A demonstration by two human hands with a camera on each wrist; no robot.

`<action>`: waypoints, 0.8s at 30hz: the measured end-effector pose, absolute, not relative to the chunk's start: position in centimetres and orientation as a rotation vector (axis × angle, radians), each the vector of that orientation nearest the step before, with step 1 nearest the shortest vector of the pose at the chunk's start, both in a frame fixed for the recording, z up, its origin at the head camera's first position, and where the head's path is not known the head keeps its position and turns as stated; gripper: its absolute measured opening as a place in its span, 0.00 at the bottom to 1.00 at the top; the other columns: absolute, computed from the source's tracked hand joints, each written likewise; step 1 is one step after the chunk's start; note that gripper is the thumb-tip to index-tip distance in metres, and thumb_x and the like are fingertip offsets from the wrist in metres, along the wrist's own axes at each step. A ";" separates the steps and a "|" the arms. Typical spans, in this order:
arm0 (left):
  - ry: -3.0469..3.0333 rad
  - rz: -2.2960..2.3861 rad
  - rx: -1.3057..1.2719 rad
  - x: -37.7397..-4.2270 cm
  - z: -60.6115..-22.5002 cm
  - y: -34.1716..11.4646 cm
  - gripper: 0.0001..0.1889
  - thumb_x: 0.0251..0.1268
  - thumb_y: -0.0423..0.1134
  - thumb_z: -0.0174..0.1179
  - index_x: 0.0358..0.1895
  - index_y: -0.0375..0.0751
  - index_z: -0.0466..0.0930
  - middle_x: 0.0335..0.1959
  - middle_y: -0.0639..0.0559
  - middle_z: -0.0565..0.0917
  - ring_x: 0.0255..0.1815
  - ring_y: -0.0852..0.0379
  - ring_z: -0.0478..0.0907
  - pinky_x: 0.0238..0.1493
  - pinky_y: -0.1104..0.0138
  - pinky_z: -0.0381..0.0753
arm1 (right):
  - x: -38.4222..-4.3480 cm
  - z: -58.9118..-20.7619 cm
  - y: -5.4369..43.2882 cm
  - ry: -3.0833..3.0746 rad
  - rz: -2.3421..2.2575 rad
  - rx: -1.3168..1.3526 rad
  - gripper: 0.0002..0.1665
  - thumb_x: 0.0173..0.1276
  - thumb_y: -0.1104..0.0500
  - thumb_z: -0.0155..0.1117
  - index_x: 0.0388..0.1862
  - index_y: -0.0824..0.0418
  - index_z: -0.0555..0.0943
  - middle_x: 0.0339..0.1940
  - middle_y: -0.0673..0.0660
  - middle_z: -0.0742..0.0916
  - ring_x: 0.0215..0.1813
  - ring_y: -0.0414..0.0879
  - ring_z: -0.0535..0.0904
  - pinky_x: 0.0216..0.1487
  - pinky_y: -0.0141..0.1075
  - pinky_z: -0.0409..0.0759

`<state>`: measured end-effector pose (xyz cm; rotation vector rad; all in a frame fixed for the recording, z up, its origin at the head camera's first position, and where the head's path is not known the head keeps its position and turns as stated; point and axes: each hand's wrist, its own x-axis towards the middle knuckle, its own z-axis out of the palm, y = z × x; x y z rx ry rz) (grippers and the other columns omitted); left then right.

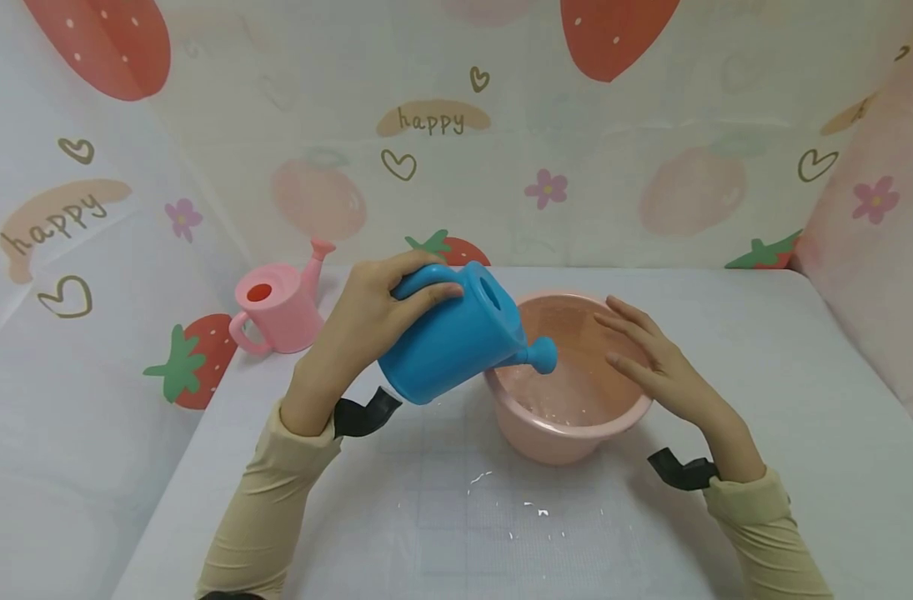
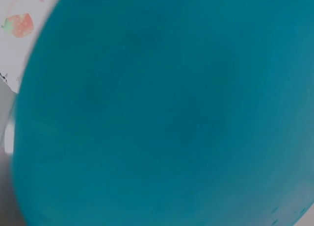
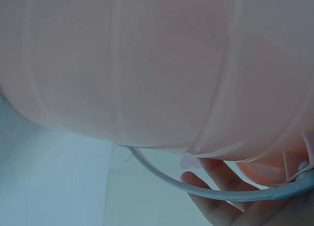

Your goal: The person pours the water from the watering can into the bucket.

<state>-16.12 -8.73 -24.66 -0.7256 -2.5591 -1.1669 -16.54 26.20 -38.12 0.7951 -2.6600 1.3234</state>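
Observation:
My left hand (image 1: 384,304) grips the handle of a blue watering can (image 1: 456,342) from above, holding it off the table and tilted. Its round sprinkler head hangs over the left side of a pink bucket (image 1: 554,454). The can's blue body fills most of the left wrist view. My right hand (image 1: 669,367) lies at the bucket's right rim, its fingers extended over the opening. In the right wrist view the bucket wall takes up the upper part, and a thin grey-blue bucket handle (image 3: 196,189) crosses in front of the fingers. Shallow water shows inside the bucket.
A pink watering can (image 1: 283,308) stands at the table's back left, beyond my left forearm. Water drops (image 1: 534,508) lie on the white table (image 1: 741,358) in front of the bucket. Strawberry-printed sheets (image 1: 606,117) enclose the table at the back and sides.

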 end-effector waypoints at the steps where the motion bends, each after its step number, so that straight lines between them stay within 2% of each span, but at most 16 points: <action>1: -2.557 -1.167 -0.728 -16.1 -24.6 -8.7 0.16 0.57 0.47 0.64 0.46 0.45 0.81 0.40 0.49 0.84 0.41 0.51 0.82 0.46 0.54 0.81 | -16.5 -38.1 26.2 -2.663 1.322 0.793 0.32 0.64 0.67 0.59 0.68 0.57 0.65 0.74 0.51 0.57 0.74 0.54 0.48 0.61 0.67 0.55; 8: -2.563 -1.162 -0.730 -16.2 -24.5 -8.6 0.16 0.57 0.48 0.64 0.46 0.46 0.81 0.40 0.50 0.84 0.40 0.52 0.82 0.46 0.55 0.81 | -16.2 -37.7 26.0 -2.674 1.321 0.785 0.31 0.65 0.66 0.57 0.68 0.59 0.64 0.74 0.52 0.56 0.74 0.56 0.48 0.60 0.68 0.55; 16: -2.567 -1.160 -0.739 -16.1 -24.4 -8.5 0.15 0.57 0.48 0.64 0.45 0.46 0.81 0.39 0.50 0.84 0.40 0.52 0.82 0.46 0.55 0.81 | -14.5 -34.7 24.7 -2.665 1.346 0.798 0.29 0.67 0.65 0.56 0.67 0.63 0.64 0.74 0.57 0.57 0.74 0.58 0.48 0.60 0.69 0.54; 24: -2.571 -1.152 -0.741 -16.2 -24.4 -8.5 0.15 0.57 0.48 0.64 0.45 0.46 0.81 0.39 0.50 0.84 0.40 0.52 0.82 0.46 0.55 0.81 | -15.9 -37.0 25.7 -2.675 1.323 0.782 0.31 0.65 0.66 0.57 0.68 0.60 0.65 0.74 0.53 0.57 0.74 0.56 0.48 0.61 0.68 0.55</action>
